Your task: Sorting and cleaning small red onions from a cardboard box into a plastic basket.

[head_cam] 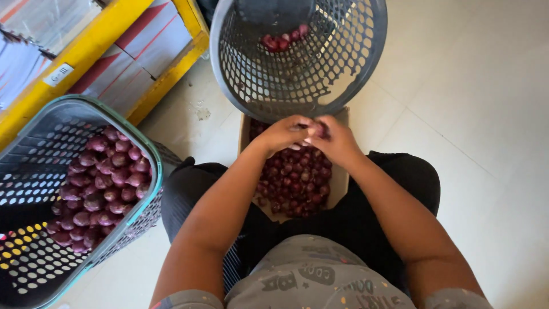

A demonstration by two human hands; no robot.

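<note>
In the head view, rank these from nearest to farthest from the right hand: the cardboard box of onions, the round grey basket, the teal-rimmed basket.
From the right hand:
1. Cardboard box of onions, directly beneath it, between the knees.
2. Round grey basket, just ahead, tipped toward the person.
3. Teal-rimmed basket, far off on the person's left, holding more onions.

The cardboard box (341,182) of small red onions sat between the person's knees, and around it room was tight. Just beyond the box, the tilted round grey basket (297,57) overhung its far edge, blocking the way forward. Left of the box, past the knee, the green-rimmed basket (150,150) heaped with red onions closed that side, with the yellow rack (97,43) behind it. The left hand (284,133) and right hand (334,137), meeting above the box, covered its far half. Right of the box, pale floor (486,114) lay open and unobstructed.
</note>
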